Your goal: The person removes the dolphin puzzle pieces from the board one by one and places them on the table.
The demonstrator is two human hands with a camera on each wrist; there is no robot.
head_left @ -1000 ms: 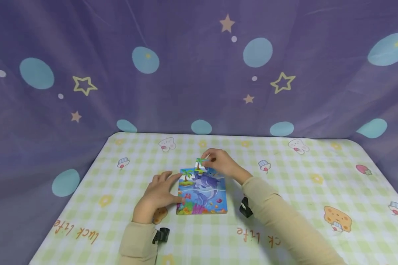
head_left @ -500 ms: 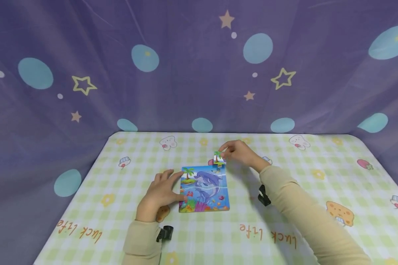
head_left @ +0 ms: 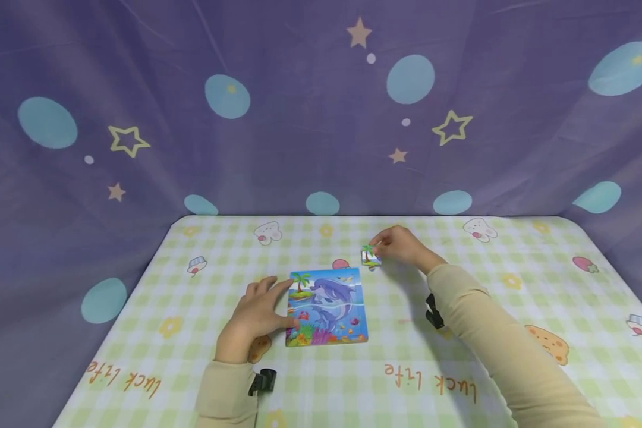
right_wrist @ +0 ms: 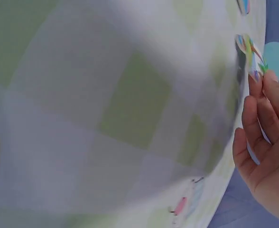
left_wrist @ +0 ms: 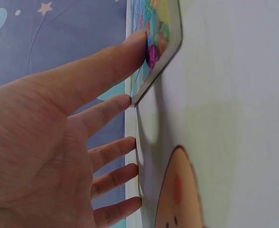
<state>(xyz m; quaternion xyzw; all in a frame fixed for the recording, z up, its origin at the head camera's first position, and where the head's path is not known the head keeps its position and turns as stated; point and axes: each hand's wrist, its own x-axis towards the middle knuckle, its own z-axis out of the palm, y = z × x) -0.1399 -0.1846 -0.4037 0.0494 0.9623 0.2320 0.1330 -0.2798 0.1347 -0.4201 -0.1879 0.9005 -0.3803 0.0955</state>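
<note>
A dolphin jigsaw puzzle (head_left: 331,309) lies flat on the table, with a palm tree in its far left corner. My left hand (head_left: 259,312) rests at its left edge, fingers spread and fairly straight. In the left wrist view, the thumb (left_wrist: 130,52) lies on the puzzle's near corner area, and the other fingertips are down by its side. Beyond the puzzle's far right corner, my right hand (head_left: 403,246) pinches a small puzzle piece (head_left: 370,255) printed with a palm tree. The right wrist view shows this piece (right_wrist: 251,54) between thumb and fingertips, its knob turned toward the tablecloth.
A green-and-white checked tablecloth (head_left: 192,321) with printed cakes, rabbits and lettering covers the table. Behind the table's far edge hangs a purple curtain (head_left: 299,137) with stars and blue spots. Each beige sleeve carries a black wrist mount (head_left: 263,381).
My right hand has carried the palm-tree piece from over the puzzle's far edge to the right, off the picture. The left hand stays at the puzzle's left edge.
</note>
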